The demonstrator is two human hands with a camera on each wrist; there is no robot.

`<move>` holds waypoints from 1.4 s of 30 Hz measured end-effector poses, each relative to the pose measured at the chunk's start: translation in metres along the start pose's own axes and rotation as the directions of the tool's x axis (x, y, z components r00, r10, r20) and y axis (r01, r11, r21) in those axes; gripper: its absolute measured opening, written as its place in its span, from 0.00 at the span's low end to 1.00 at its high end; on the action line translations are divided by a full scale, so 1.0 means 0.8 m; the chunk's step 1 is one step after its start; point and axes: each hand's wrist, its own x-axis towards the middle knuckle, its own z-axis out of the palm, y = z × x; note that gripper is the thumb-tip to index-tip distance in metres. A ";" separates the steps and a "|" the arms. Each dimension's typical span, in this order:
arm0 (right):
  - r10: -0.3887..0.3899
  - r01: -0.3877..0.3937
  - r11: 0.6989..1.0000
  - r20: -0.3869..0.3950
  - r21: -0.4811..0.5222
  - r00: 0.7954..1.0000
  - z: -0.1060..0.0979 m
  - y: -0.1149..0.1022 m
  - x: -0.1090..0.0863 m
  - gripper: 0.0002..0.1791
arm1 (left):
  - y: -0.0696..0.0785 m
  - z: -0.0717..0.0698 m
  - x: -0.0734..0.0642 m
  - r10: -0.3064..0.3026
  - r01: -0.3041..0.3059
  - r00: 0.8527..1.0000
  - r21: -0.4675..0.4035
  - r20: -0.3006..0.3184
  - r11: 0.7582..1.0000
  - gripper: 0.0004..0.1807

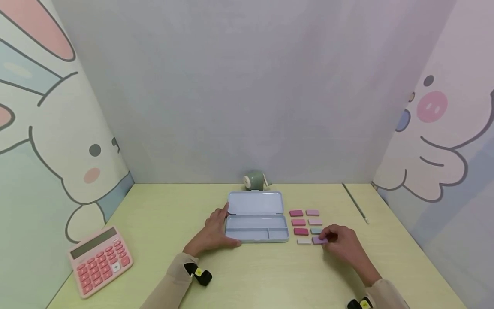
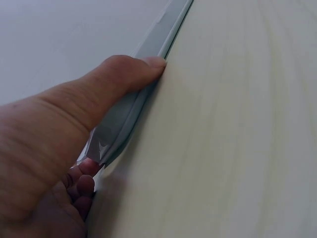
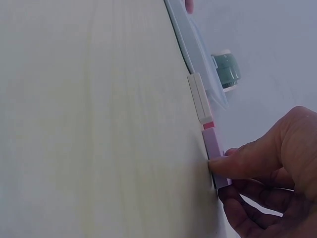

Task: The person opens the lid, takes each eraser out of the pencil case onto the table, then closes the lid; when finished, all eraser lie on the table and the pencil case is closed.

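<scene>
A pale blue pencil case [image 1: 247, 235] lies with its lid [image 1: 255, 203] raised toward the back; its compartments look empty. My left hand [image 1: 214, 231] grips the case's left end, the thumb [image 2: 126, 74] along the front edge and the fingers around the side. To the right of the case, small rectangular blocks form two columns. At the near right corner my right hand [image 1: 342, 243] pinches a purple block [image 1: 318, 240] between thumb and fingers. Beside it lies a white block [image 1: 304, 242], and just behind is a teal block [image 1: 316, 231], partly covered by the fingers.
Behind the case stands a green pencil sharpener [image 1: 254, 180] with a crank. A dark pencil [image 1: 355, 203] lies at the back right. A pink calculator [image 1: 101, 262] sits at the table's left edge. Cartoon-printed panels [image 1: 247, 94] enclose the back and sides.
</scene>
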 end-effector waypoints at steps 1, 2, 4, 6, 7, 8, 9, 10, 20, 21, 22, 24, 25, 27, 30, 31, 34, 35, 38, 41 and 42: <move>0.001 -0.001 1.000 0.002 -0.001 1.000 0.000 0.001 0.000 0.08 | 0.000 0.000 0.000 -0.001 0.001 1.000 0.001 0.002 1.000 0.79; -0.001 0.001 1.000 0.003 -0.001 1.000 0.000 0.001 0.000 0.08 | 0.000 0.000 0.000 -0.003 0.003 1.000 0.001 0.004 1.000 0.79; -0.007 0.007 1.000 0.004 -0.007 1.000 -0.001 0.003 0.000 0.07 | 0.001 0.000 -0.001 -0.007 0.007 1.000 -0.001 0.007 1.000 0.79; -0.015 0.015 1.000 0.004 -0.013 1.000 -0.001 0.004 0.000 0.07 | 0.002 0.000 -0.001 -0.011 0.011 1.000 -0.005 0.009 1.000 0.79; -0.018 0.018 1.000 0.003 -0.016 1.000 -0.002 0.004 0.000 0.07 | 0.002 0.000 -0.002 -0.013 0.013 1.000 -0.009 0.009 1.000 0.79; -0.021 0.021 1.000 0.003 -0.019 1.000 -0.003 0.004 0.000 0.07 | 0.002 -0.001 -0.002 -0.014 0.014 1.000 -0.012 0.008 1.000 0.79; -0.018 0.018 1.000 0.003 -0.022 1.000 -0.003 0.004 0.000 0.07 | 0.002 -0.001 -0.002 -0.016 0.016 1.000 -0.014 0.007 1.000 0.79; -0.014 0.014 1.000 0.003 -0.023 1.000 -0.004 0.004 0.000 0.07 | 0.002 -0.001 -0.002 -0.017 0.017 1.000 -0.015 0.006 1.000 0.79; 0.031 -0.030 0.999 0.023 -0.012 0.999 -0.005 -0.001 0.001 0.07 | 0.000 -0.001 -0.001 -0.009 0.009 1.000 0.004 0.003 1.000 0.79; 0.031 -0.031 0.999 0.023 -0.013 0.999 -0.005 -0.001 0.000 0.08 | 0.000 -0.001 -0.001 -0.009 0.009 1.000 0.003 0.005 1.000 0.79; 0.030 -0.030 0.999 0.022 -0.012 0.999 -0.005 -0.002 0.000 0.09 | 0.000 -0.001 -0.001 -0.008 0.008 1.000 0.001 0.006 1.000 0.79; 0.014 -0.014 1.000 0.015 -0.014 1.000 -0.006 -0.003 0.000 0.10 | 0.001 -0.001 -0.001 -0.004 0.004 1.000 -0.008 0.006 1.000 0.79; 0.003 -0.003 1.000 0.011 -0.012 1.000 -0.006 -0.003 0.000 0.09 | 0.001 0.000 -0.001 -0.002 0.002 1.000 -0.011 0.005 1.000 0.79; -0.016 0.016 1.000 0.003 -0.003 1.000 -0.005 -0.006 0.002 0.09 | -0.001 -0.001 -0.001 0.002 -0.002 1.000 -0.018 0.004 1.000 0.79; -0.042 0.043 0.999 -0.017 0.009 0.999 -0.004 -0.011 0.009 0.09 | -0.001 0.000 0.000 0.007 -0.007 1.000 -0.019 0.000 1.000 0.79; -0.053 0.054 0.998 -0.023 0.018 0.998 -0.003 -0.013 0.012 0.09 | -0.001 0.000 0.000 0.009 -0.009 1.000 -0.018 0.001 1.000 0.79; -0.095 0.097 0.995 -0.054 0.030 0.994 -0.002 -0.021 0.021 0.09 | 0.000 0.000 -0.001 0.005 -0.005 1.000 -0.024 0.004 1.000 0.79; -0.109 0.112 0.993 -0.065 0.035 0.992 -0.001 -0.023 0.025 0.09 | 0.001 0.000 -0.001 0.002 -0.002 1.000 -0.027 0.003 1.000 0.79; -0.141 0.146 0.987 -0.083 0.061 0.987 0.003 -0.030 0.035 0.12 | 0.002 -0.001 -0.002 -0.008 0.008 1.000 -0.039 0.002 0.999 0.79; -0.126 0.132 0.988 -0.073 0.085 0.989 0.010 -0.036 0.046 0.17 | 0.002 -0.001 -0.003 -0.015 0.015 1.000 -0.036 0.000 0.999 0.79; -0.120 0.125 0.988 -0.061 0.091 0.991 0.013 -0.038 0.049 0.18 | 0.002 0.000 -0.003 -0.017 0.017 1.000 -0.034 0.000 0.999 0.79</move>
